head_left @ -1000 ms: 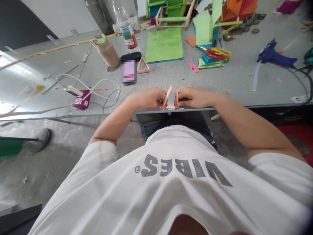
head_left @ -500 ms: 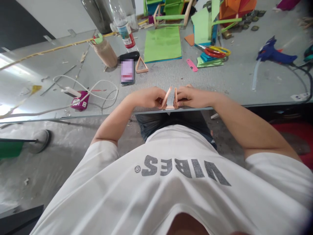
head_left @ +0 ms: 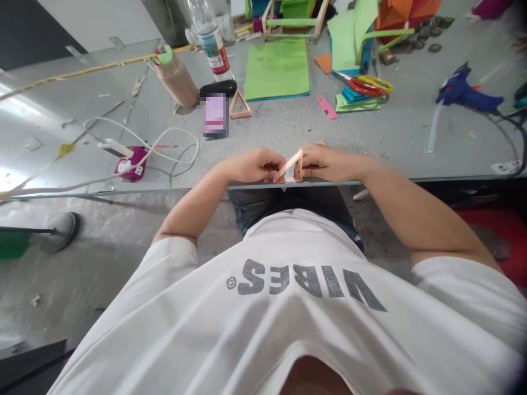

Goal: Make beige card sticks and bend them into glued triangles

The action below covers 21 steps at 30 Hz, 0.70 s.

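Observation:
At the table's near edge, both hands grip one folded strip [head_left: 292, 161], thin and peach-coloured, bent into a triangle. My left hand [head_left: 258, 164] pinches its lower left corner. My right hand [head_left: 325, 162] is closed on the upright right side, with some fingertips hidden behind the strip. The two upper ends meet at the top by the right hand; whether they are joined I cannot tell. A similar finished-looking triangle [head_left: 240, 106] stands apart on the table, beside a phone [head_left: 215, 116].
A blue glue gun [head_left: 465, 90] lies at the right. Scissors [head_left: 366, 85] rest on folded paper, near a pink cutter [head_left: 326, 107] and green sheets [head_left: 277, 68]. A bottle [head_left: 214, 52], a tan cup [head_left: 176, 82] and a purple plug adapter [head_left: 130, 163] with a white cable are at the left.
The strip's left side has tilted right, so its upper end now meets the right side and closes the gap. My left hand has moved slightly right along with it.

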Motion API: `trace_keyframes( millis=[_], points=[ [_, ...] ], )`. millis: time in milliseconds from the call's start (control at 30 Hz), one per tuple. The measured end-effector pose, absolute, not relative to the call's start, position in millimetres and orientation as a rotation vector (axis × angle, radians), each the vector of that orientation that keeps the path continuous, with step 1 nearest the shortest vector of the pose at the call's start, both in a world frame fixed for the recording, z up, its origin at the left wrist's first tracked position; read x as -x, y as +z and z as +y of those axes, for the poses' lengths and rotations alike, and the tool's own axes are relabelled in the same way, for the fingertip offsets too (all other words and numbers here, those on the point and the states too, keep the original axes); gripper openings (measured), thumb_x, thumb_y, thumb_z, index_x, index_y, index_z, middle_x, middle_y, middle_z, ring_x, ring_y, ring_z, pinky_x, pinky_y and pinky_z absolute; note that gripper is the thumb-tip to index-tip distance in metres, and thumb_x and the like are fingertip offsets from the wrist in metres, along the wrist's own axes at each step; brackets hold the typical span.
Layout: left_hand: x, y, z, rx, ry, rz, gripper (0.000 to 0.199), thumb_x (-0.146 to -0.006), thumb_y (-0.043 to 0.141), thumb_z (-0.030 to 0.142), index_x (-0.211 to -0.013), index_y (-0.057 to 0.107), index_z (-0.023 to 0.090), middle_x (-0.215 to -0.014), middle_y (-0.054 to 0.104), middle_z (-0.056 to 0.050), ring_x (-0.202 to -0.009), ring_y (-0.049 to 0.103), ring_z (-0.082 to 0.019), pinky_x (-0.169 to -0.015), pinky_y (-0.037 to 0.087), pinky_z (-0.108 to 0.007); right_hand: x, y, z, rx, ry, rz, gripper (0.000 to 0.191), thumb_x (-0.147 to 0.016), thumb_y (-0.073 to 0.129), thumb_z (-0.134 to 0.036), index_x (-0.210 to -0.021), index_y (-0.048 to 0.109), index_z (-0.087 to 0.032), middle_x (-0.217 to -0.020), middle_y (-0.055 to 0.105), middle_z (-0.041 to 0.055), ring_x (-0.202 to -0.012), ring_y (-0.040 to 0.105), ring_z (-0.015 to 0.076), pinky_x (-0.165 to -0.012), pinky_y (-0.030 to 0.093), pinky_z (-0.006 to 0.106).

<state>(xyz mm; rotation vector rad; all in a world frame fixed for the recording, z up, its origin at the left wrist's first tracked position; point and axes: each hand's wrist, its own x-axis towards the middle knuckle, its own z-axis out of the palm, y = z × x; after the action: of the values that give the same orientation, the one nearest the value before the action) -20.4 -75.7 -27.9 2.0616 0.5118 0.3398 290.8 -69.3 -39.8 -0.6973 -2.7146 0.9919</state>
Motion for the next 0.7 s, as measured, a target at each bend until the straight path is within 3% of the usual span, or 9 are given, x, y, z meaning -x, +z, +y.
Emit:
trace_keyframes(
  millis=[300, 433, 533, 700],
  points=[
    [18, -22, -60, -2.044, 0.291, 0.533, 0.008, -0.096, 0.078, 0.021, -0.102, 0.084, 0.021, -0.095, 0.087, -0.004, -0.075, 0.075, -0.015, -0.072, 0.058, -0.027, -293, -40, -71, 0.738, 1.014, -2.584, 0.046, -0.121, 0.055, -0.062, -0.107, 0.08, -0.027, -0.119, 0.083, 0.0096, -0.114, 0.068, 0.0333, -0.111, 0.042, 0.05],
    [6, -27, -35, -2.127, 0.449, 0.588, 0.031, -0.094, 0.079, 0.017, -0.125, 0.083, 0.023, -0.107, 0.087, -0.005, -0.093, 0.078, -0.018, -0.085, 0.061, -0.03, -291, -42, -64, 0.86, 1.035, -2.455, 0.048, -0.119, 0.056, -0.068, -0.1, 0.07, -0.027, -0.099, 0.077, 0.0057, -0.095, 0.066, 0.0288, -0.093, 0.049, 0.044],
    [-7, -38, -7, -2.093, 0.682, 0.648, 0.04, -0.095, 0.075, 0.012, -0.134, 0.077, 0.021, -0.111, 0.083, -0.006, -0.1, 0.077, -0.02, -0.091, 0.063, -0.033, -285, -42, -56, 0.933, 0.924, -2.366, 0.047, -0.118, 0.056, -0.067, -0.097, 0.066, -0.027, -0.092, 0.074, 0.0054, -0.088, 0.063, 0.0272, -0.088, 0.049, 0.043],
    [-17, -50, 24, -2.115, 1.008, 0.805, 0.017, -0.116, 0.062, 0.024, -0.126, 0.075, 0.021, -0.114, 0.08, -0.009, -0.105, 0.075, -0.021, -0.102, 0.062, -0.037, -274, -38, -37, 0.956, 0.817, -2.369, 0.042, -0.116, 0.056, -0.062, -0.097, 0.066, -0.027, -0.089, 0.073, 0.0053, -0.087, 0.065, 0.0274, -0.088, 0.05, 0.043]
  ],
)
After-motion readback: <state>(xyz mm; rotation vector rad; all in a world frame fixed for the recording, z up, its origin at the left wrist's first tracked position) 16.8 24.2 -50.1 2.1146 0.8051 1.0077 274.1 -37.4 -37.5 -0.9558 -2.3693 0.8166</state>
